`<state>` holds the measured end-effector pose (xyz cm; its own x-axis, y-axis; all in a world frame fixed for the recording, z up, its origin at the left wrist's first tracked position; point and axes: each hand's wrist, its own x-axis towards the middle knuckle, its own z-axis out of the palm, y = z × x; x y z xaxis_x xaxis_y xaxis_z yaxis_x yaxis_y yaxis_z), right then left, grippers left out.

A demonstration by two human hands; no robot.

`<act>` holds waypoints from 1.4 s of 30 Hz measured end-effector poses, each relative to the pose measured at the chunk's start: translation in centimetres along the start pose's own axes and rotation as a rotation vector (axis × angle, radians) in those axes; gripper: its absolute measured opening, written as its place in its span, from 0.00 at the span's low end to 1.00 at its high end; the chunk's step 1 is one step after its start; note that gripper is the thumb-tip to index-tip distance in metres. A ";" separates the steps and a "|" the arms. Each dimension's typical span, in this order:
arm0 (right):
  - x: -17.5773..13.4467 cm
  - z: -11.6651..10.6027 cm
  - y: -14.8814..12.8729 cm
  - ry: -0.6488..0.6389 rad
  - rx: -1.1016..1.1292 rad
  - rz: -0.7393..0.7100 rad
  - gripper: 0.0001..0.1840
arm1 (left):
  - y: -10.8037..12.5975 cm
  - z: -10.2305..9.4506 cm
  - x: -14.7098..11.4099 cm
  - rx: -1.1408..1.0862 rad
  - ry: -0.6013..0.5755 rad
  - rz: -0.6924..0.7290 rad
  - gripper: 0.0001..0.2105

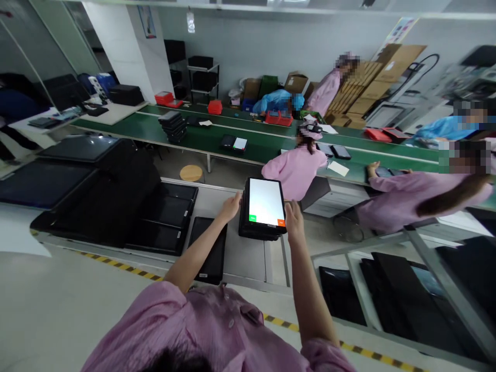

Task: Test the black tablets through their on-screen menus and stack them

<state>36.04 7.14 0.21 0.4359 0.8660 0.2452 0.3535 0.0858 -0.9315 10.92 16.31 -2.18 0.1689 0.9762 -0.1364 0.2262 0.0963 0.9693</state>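
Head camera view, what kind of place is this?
Probably an electronics assembly or testing floor: both hands grip a stack of tablets, its top screen lit; a long green conveyor line has seated workers; cardboard boxes behind.

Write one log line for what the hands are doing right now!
left hand: on left edge of tablet stack | right hand: on its right edge | top tablet: screen lit white | grip: both sides

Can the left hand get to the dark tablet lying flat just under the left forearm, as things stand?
Probably yes. The left hand rests on the side of the lit tablet stack, and the dark tablet lies uncovered on the bench close beside it; only the forearm hangs above.
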 end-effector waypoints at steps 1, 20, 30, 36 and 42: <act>-2.0 0.4 -0.8 0.090 -0.079 -0.079 0.34 | -0.7 -1.6 -0.6 0.052 0.029 0.005 0.29; -15.5 20.2 10.4 -0.222 -0.090 0.109 0.47 | -18.2 -11.9 -14.6 0.318 0.258 0.032 0.18; -15.7 19.8 8.9 -0.104 0.010 0.122 0.36 | -17.9 -12.2 -13.9 0.299 0.131 0.064 0.22; -15.8 19.8 8.2 -0.107 0.157 0.227 0.41 | -17.2 -12.6 -13.4 0.351 0.099 0.018 0.22; -16.0 20.3 7.8 -0.136 0.254 0.333 0.48 | -15.6 -13.1 -12.6 0.408 0.052 -0.026 0.23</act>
<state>15.04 3.95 -16.44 0.3727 0.9225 -0.1009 -0.0099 -0.1047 -0.9945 -7.28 5.08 -12.93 0.1116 0.9840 -0.1390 0.5933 0.0463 0.8036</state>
